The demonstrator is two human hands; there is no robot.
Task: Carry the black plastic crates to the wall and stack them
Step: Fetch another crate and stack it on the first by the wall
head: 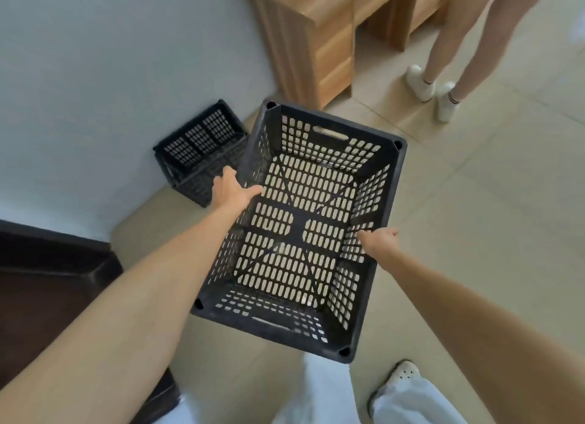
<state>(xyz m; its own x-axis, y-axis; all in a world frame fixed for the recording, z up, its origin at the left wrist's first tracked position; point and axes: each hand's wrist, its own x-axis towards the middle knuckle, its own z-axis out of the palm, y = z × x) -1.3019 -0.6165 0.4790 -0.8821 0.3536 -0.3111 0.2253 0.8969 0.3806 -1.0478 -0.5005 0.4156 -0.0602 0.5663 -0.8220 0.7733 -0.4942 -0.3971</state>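
Head view, looking down past both forearms. I hold the carried crate (297,230), a black perforated plastic crate with slot handles in its two short walls, above the tiled floor (474,202), open side up and slightly tilted.

My left hand (232,189) grips the left long rim, with the thumb lying inside the crate and the fingers down the outer face. My right hand (381,238) grips the right long rim, fingers curled tight over it.

A second black crate, the floor crate (196,151), stands on the floor at the foot of the wall (110,91), just beside the near corner of a wooden desk (304,53).

Progress, as I judge it: one crate is placed at the wall; the one in my hands has reached it but is not yet stacked. Lowering it onto the floor crate, and fetching any further crates, remains.

Limits of the view:
- The carried crate covers the right side of the floor crate, so I cannot tell whether the two match in size or touch.
- My left fingertips are hidden behind the rim.
- A bystander's legs (449,43) are cut off at the top edge.
- Dark furniture (47,281) at the lower left is too cropped to name.
- No other crates show.
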